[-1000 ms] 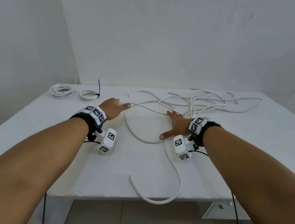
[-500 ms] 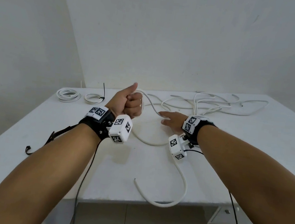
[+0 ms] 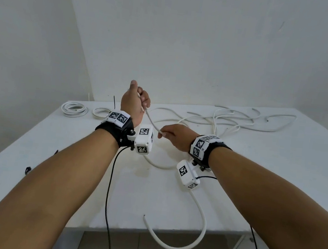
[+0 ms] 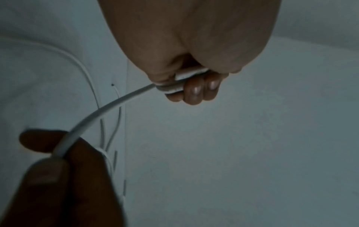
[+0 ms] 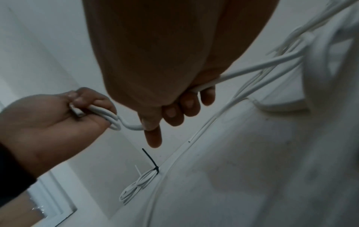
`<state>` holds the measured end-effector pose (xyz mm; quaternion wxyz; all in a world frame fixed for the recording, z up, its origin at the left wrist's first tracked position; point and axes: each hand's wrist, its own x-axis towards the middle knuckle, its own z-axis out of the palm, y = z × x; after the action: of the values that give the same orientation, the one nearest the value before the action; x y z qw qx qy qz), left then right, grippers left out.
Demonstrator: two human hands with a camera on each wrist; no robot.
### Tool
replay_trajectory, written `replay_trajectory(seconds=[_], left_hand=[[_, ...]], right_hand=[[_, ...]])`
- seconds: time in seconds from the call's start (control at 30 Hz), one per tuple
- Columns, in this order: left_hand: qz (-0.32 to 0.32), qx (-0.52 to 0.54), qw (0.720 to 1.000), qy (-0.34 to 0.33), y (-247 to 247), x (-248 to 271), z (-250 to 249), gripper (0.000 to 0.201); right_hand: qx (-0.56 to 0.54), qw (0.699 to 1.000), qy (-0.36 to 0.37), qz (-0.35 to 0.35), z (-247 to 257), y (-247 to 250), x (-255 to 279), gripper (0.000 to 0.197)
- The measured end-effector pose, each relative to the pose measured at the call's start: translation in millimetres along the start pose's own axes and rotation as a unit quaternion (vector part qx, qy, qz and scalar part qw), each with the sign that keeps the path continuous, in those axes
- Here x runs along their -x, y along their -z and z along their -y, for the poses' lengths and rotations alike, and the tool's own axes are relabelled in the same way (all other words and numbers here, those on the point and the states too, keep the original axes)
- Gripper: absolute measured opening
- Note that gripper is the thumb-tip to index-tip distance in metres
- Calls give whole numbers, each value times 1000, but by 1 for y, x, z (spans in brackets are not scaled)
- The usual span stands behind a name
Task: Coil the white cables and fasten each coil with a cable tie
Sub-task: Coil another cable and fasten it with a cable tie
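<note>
Nearest, at 6 o'clock: loose white cable end (image 3: 173, 246) drooped over white table (image 3: 275, 178) front edge. Mid-frame: right hand (image 3: 175, 137) pinched the white cable (image 3: 153, 124) above the table; left hand (image 3: 134, 102), raised at 11 o'clock of it, fisted round a small loop of same cable (image 5: 108, 115). Farther: tangled cables (image 3: 241, 121) at 1 o'clock; two tied coils (image 3: 74, 109) (image 3: 100, 113) at 10 o'clock.

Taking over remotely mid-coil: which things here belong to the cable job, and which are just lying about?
Job:
left hand, gripping small loops of the white cable
right hand, pinching that cable further along
loose white cables on the table
two finished coils, one with a black cable tie

Lying about:
black strap near the table's left edge
</note>
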<state>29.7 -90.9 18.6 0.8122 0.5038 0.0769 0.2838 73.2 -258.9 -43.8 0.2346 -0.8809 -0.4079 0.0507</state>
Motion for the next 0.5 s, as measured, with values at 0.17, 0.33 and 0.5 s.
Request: replay_trajectory(seconds=[0.17,0.33,0.5], left_hand=[[23,-277,958,-72,-4,9,12,41],[61,-415,905,-68,-4,11,16,49],[159,-503,849,-5,9,17,28,47]], right_hand=[[-6,999,44,3,8,6,3,28],[5,996,85,-7,17,15,6,28],[-12,990,132,-47,25,27,3,22]])
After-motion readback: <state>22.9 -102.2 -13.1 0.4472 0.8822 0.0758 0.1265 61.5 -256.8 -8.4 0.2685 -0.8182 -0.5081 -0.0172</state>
